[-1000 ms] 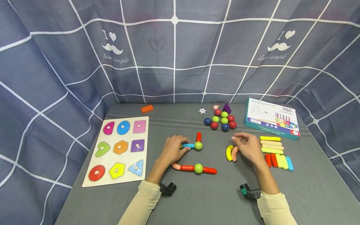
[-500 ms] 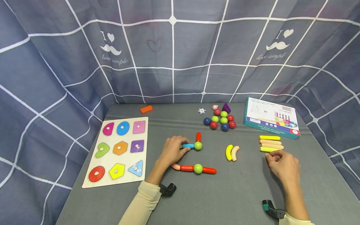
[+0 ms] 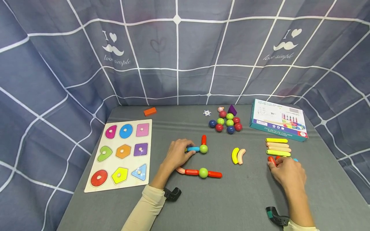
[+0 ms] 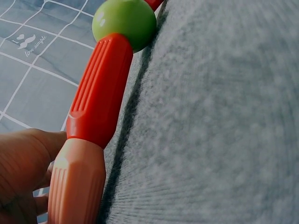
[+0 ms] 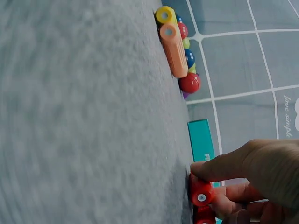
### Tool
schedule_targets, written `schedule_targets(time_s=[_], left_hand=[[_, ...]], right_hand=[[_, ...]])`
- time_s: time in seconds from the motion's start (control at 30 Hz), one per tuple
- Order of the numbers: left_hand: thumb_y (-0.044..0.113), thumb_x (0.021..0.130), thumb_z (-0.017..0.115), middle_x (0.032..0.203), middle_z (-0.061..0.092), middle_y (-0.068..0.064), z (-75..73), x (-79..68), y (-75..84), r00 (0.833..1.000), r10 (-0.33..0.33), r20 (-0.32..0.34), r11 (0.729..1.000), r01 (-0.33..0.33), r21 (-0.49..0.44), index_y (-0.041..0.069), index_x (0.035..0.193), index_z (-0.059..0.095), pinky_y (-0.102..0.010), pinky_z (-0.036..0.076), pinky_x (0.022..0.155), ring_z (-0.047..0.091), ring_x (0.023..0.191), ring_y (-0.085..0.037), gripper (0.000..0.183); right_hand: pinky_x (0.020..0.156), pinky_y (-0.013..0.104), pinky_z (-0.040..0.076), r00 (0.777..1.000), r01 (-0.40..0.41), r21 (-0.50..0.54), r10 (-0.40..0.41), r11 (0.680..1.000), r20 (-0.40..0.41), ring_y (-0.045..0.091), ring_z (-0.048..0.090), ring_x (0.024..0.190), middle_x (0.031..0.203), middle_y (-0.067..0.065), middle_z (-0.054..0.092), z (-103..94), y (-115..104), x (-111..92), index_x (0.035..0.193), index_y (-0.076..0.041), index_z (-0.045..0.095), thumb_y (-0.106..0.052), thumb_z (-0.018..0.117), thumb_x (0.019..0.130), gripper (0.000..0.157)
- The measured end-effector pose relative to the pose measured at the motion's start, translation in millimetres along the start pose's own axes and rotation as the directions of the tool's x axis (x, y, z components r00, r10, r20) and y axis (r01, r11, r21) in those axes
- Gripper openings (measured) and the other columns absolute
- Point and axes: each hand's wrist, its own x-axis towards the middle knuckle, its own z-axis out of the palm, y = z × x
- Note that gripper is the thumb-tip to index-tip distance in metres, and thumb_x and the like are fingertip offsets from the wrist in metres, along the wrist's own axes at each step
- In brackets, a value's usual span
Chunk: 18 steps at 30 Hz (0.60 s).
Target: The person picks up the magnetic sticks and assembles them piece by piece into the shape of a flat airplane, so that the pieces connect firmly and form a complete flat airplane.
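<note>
My left hand (image 3: 177,154) grips the left end of a chain of magnetic sticks and balls. A blue stick (image 3: 193,149) leads from it to a green ball (image 3: 203,149) with a red stick (image 3: 204,140) pointing back. The chain's near branch has a curved pink stick (image 4: 77,182), a red stick (image 4: 100,91) and another green ball (image 4: 124,23). My hand hides the joint between the branches. On the right, my right hand (image 3: 290,173) pinches a short red stick (image 5: 201,189) between thumb and fingers. It partly covers the other short sticks beside it.
Long yellow and pink sticks (image 3: 278,145) lie behind my right hand, before a box (image 3: 278,120). Curved yellow (image 3: 235,156) and pink (image 3: 241,156) sticks lie mid-table. Several balls (image 3: 230,129) sit at the back. A shape puzzle board (image 3: 114,168) is on the left.
My right hand has left the curved yellow and pink sticks, moved right to the short sticks and taken hold of a red one. The left hand has stayed in place.
</note>
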Motion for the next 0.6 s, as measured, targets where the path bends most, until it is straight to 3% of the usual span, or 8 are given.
schedule_targets(time_s=[0.1,0.2,0.33,0.47,0.6], left_hand=[[0.034,0.082,0.074,0.091,0.066,0.009,-0.3,0.4,0.1,1.000,-0.005,0.006,1.000,0.005,0.004,0.024,0.098,0.071,-0.034,0.039,0.072,0.054,0.078,-0.011,0.019],[0.034,0.082,0.075,0.094,0.065,0.008,-1.2,1.1,0.5,1.000,0.019,-0.002,1.000,-0.019,-0.010,0.024,0.100,0.071,-0.034,0.040,0.073,0.054,0.081,-0.011,0.022],[0.035,0.081,0.075,0.092,0.063,0.009,-4.9,1.8,2.9,0.990,0.134,-0.034,0.984,-0.137,-0.113,0.022,0.098,0.071,-0.031,0.040,0.074,0.054,0.081,-0.009,0.022],[0.040,0.082,0.073,0.078,0.061,0.016,-9.9,1.0,7.8,0.964,0.264,0.029,0.924,-0.243,-0.295,0.023,0.089,0.072,-0.023,0.043,0.064,0.054,0.069,-0.002,0.018],[0.044,0.079,0.074,0.072,0.061,0.020,-12.9,-1.4,14.7,0.931,0.307,0.196,0.884,-0.203,-0.420,0.021,0.087,0.073,-0.018,0.044,0.056,0.054,0.063,0.003,0.024]], right_hand=[[0.047,0.042,0.034,0.999,0.033,0.007,-0.033,0.999,-0.035,0.036,0.054,0.062,0.066,0.010,0.056,2.3,-2,1,0.067,-0.014,0.061,-0.036,0.068,0.081,0.028],[0.048,0.038,0.034,0.993,0.084,0.062,-0.078,0.995,-0.086,0.028,0.053,0.059,0.063,0.005,0.057,5.1,-8,-1,0.070,-0.011,0.063,-0.033,0.069,0.082,0.025],[0.047,0.029,0.036,0.980,0.195,0.233,-0.184,0.953,-0.071,0.014,0.049,0.055,0.063,0.001,0.056,10.6,-26,-7,0.080,-0.004,0.066,-0.030,0.070,0.084,0.027],[0.044,0.025,0.035,0.941,0.278,0.467,-0.336,0.839,0.043,0.007,0.044,0.050,0.062,0.001,0.056,21.1,-50,-15,0.081,-0.004,0.066,-0.026,0.070,0.087,0.022],[0.042,0.023,0.035,0.875,0.247,0.654,-0.454,0.715,0.166,0.004,0.044,0.048,0.062,0.001,0.059,35.2,-78,-26,0.083,-0.006,0.065,-0.021,0.070,0.087,0.016]])
